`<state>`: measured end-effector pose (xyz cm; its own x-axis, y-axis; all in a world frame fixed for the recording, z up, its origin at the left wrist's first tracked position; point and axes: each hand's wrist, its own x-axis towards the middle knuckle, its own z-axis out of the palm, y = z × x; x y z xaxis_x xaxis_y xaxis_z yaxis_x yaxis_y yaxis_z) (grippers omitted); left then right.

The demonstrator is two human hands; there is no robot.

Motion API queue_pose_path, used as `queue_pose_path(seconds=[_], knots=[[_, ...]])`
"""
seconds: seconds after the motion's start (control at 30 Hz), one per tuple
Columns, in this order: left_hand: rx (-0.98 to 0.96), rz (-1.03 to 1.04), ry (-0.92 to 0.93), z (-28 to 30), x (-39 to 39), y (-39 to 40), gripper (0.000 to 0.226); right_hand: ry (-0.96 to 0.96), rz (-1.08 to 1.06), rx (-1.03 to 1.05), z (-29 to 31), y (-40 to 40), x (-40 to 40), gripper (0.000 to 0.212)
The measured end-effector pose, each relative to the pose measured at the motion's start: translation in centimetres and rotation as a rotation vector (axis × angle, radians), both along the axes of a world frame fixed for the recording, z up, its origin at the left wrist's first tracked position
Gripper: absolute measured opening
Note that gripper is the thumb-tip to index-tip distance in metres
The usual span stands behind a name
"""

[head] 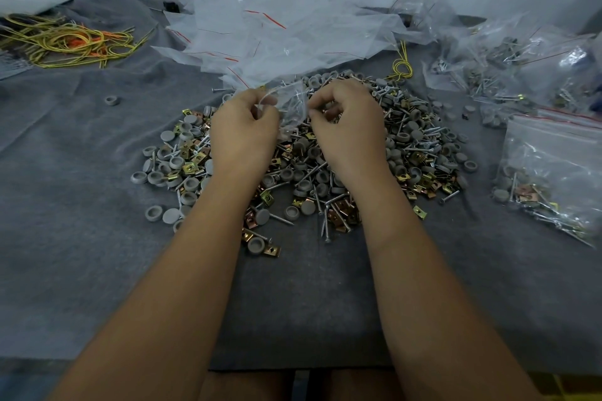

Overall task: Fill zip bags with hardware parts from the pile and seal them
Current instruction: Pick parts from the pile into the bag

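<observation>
A pile of hardware parts (423,153), made of grey caps, screws and brass clips, lies in the middle of the grey cloth. Above it my left hand (242,130) pinches the left edge of a small clear zip bag (291,104). My right hand (347,124) pinches the bag's right side with curled fingers. A few screws show through the bag's plastic. The bag's lower part is hidden between my hands.
A heap of empty zip bags (293,29) with red seal lines lies behind the pile. Filled bags (550,169) lie at the right, more filled bags (508,65) at the far right. Yellow and orange wire ties (68,41) lie at the far left. A lone grey cap (111,100) sits left.
</observation>
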<state>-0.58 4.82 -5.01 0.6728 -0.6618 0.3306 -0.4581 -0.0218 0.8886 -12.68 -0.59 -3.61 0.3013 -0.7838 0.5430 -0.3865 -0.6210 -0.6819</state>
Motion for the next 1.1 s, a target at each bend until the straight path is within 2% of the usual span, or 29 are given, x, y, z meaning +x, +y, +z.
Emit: queue_pose_path(seconds=[0.17, 0.23, 0.37, 0.43, 0.53, 0.97, 1.1], knots=[[-0.098, 0.139, 0.083, 0.4, 0.4, 0.1, 0.024, 0.045, 0.022, 0.03, -0.1, 0.0, 0.0, 0.025], [-0.138, 0.165, 0.089, 0.5, 0.5, 0.2, 0.023, 0.158, 0.1, 0.028, 0.0, 0.0, 0.0, 0.024], [-0.09, 0.162, 0.081, 0.4, 0.5, 0.1, 0.025, 0.457, 0.266, -0.079, -0.1, 0.5, 0.4, 0.019], [-0.078, 0.154, 0.08, 0.3, 0.5, 0.0, 0.025, 0.519, 0.284, -0.081, -0.3, 0.7, 0.6, 0.016], [-0.076, 0.131, 0.075, 0.2, 0.5, 0.0, 0.024, 0.594, 0.276, -0.075, -0.6, 0.7, 0.5, 0.023], [-0.008, 0.076, 0.022, 0.1, 0.4, -0.1, 0.018, 0.601, 0.277, -0.047, -0.4, 0.9, 0.7, 0.012], [-0.002, 0.075, 0.024, 0.1, 0.4, 0.0, 0.02, 0.519, 0.29, 0.006, -0.3, 1.0, 0.5, 0.009]])
